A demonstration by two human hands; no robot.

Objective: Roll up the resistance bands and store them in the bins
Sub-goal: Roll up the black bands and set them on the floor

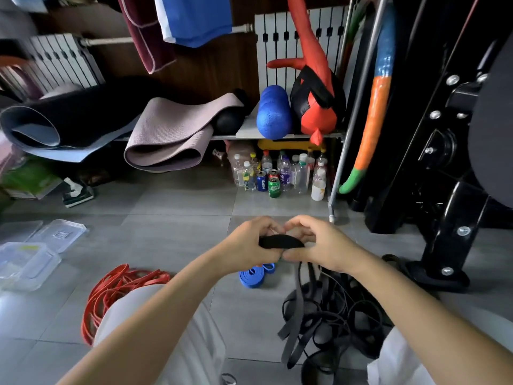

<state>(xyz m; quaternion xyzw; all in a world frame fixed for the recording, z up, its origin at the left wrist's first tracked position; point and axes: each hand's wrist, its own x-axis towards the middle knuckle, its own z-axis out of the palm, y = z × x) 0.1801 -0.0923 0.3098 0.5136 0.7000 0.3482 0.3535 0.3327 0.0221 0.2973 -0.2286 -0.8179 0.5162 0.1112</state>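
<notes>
- Over the floor, my left fingers (265,227) and right fingers (301,227) pinch one black band (280,242), roll just begun.
- Nearby blue band (252,278) coiled, not binned.
- Loose red bands (116,287) and black pile (327,318) left; bins (25,266) well apart.

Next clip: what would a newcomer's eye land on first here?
The left hand and right hand meet at centre, pinching a partly rolled black band whose tail hangs into a dark tangle of bands on the floor. An orange pile of bands lies at lower left, a rolled blue band sits below the hands, and clear plastic bins stand at far left.
</notes>
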